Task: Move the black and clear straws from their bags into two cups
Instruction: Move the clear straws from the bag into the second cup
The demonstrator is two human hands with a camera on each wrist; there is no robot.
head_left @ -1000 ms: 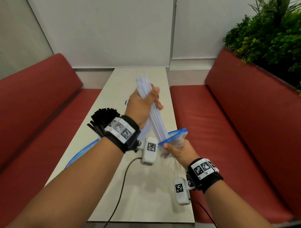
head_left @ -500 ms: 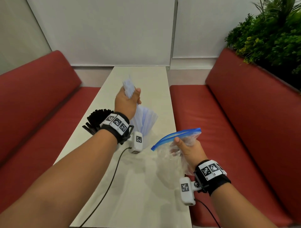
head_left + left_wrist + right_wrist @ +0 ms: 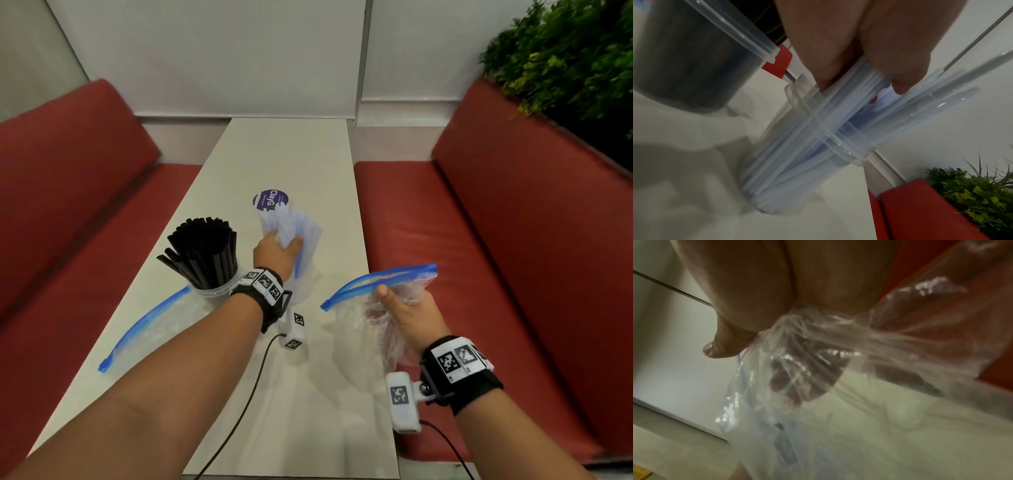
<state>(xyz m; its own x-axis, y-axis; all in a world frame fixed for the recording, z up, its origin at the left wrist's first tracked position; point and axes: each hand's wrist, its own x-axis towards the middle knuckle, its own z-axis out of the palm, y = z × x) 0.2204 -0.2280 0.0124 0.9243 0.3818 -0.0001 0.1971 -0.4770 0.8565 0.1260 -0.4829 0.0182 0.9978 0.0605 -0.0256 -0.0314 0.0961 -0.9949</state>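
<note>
My left hand grips a bundle of clear straws near their tops. In the left wrist view the clear straws stand with their lower ends inside a clear cup on the table, fanning out above its rim. Left of it, a second clear cup holds the black straws. My right hand holds an empty clear zip bag by its bunched plastic, above the table's right edge. In the right wrist view the fingers show through the bag.
Another empty zip bag with a blue seal lies flat on the white table, near the left edge. A round purple label shows just beyond the clear straws. Red benches flank the table, and a plant stands at the right.
My left hand pulled the clear straws out of the bag, carried them forward and lowered them into the cup. My right hand drew the emptied bag to the right.
</note>
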